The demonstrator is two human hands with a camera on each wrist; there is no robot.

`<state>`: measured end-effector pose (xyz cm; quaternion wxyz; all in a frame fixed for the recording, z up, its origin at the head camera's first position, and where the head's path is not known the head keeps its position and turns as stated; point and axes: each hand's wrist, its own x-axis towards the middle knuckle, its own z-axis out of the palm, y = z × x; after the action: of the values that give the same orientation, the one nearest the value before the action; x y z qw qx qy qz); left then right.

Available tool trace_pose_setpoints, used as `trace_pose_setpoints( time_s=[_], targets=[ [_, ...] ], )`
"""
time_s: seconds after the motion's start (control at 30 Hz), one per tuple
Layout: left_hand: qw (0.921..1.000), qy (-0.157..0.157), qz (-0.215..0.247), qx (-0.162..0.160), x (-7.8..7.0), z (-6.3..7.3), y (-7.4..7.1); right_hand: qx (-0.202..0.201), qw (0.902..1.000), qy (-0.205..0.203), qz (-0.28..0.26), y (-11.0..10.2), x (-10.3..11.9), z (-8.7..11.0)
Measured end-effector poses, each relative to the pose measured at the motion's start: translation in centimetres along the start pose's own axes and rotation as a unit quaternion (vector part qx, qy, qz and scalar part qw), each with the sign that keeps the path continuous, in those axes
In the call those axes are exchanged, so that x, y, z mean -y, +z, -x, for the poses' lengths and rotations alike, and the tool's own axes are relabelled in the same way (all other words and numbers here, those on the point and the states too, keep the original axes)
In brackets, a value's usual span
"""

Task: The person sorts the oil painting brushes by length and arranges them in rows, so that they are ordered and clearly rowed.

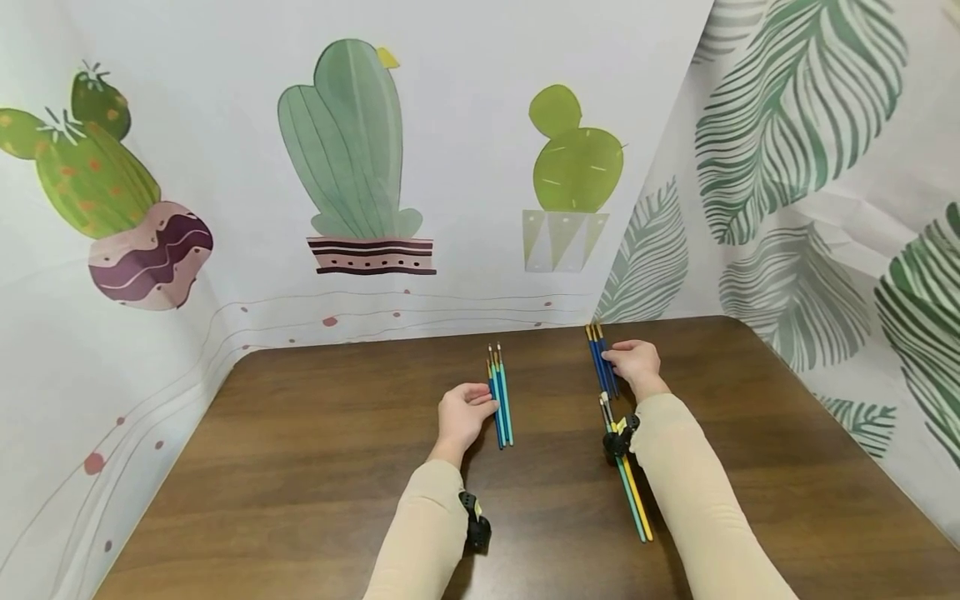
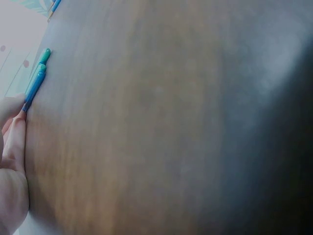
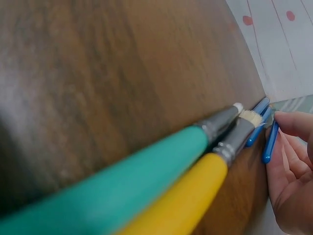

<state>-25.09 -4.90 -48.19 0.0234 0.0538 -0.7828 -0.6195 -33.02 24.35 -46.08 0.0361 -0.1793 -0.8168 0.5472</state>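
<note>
In the head view, my left hand [image 1: 463, 415] pinches a blue paintbrush [image 1: 497, 425] between thumb and fingers. Two turquoise paintbrushes [image 1: 506, 410] lie close along its right side, bristles towards the wall. The left wrist view shows the handle ends of this group, with the blue handle [image 2: 35, 89] by the thumb. Farther right, my right hand [image 1: 636, 364] pinches a dark blue paintbrush [image 3: 271, 143] at the right of a small group. Other dark blue paintbrushes [image 1: 597, 360] lie beside it, bristles also towards the wall.
Below the dark blue group lie a green paintbrush [image 1: 632, 500] and a yellow paintbrush [image 1: 639, 498], side by side, partly under the right wrist camera [image 1: 620, 439]. The brown wooden table [image 1: 315, 467] meets a wall covering [image 1: 465, 167] printed with cacti and leaves.
</note>
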Motion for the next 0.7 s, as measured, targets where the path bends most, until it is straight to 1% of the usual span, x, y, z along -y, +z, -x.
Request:
trace_pose_setpoints(
  time_s=[0.17, 0.47, 0.57, 0.7],
  targets=[
    [1.0, 0.001, -0.004, -0.001, 0.08, -0.05, -0.01, -0.004, 1.0, -0.004, 0.002, 0.16, -0.09, 0.08],
    [1.0, -0.001, -0.001, -0.001, 0.09, 0.14, 0.01, -0.016, 0.999, -0.009, 0.042, 0.06, 0.03, 0.54],
    [1.0, 0.004, 0.0, 0.0, 0.09, 0.15, 0.0, -0.02, 0.9984, -0.009, 0.051, 0.04, 0.12, 0.59],
    [1.0, 0.008, 0.001, 0.0, 0.08, 0.03, 0.02, -0.022, 0.9988, -0.004, 0.044, 0.09, 0.15, 0.46]
  ],
)
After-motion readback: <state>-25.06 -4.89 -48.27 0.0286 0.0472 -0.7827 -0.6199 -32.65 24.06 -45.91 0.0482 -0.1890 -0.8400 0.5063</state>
